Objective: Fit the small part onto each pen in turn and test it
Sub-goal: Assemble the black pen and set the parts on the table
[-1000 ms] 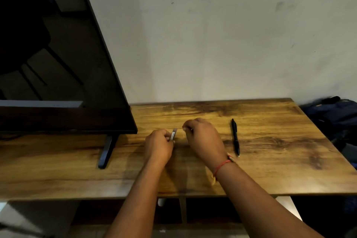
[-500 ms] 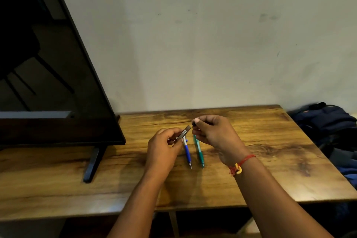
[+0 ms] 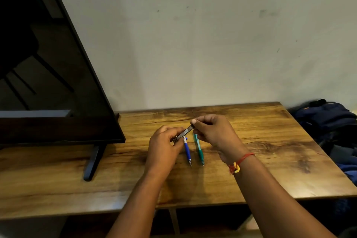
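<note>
Item: dark pen (image 3: 184, 133); being held slantwise above the table (image 3: 270, 160), spanning both hands; the left hand (image 3: 164, 148) is gripping its lower end with curled fingers (image 3: 174, 131); the right hand (image 3: 214, 133) is pinching its upper end between thumb and fingertips.

Small part: not showing apart from the pen; probably sitting under the right fingertips at that upper end, though this cannot be told.

Items waiting: blue pen (image 3: 187, 152) and green pen (image 3: 199, 149); lying side by side on the table just beneath the hands, not touching each other, tips pointing toward the person.

Handling, by judgement: the pens are looking light, stiff and smooth-barrelled, so likely slipping under a loose hold; the barrel is best being taken near mid-length, leaving the end free; the small part is seeming tiny and easily dropped, calling for a fingertip pinch and straight pressing.

Also present: dark screen (image 3: 48, 83) standing at left; bag (image 3: 326, 118) lying beside the table at right; red thread (image 3: 240, 161) circling the right wrist.
</note>
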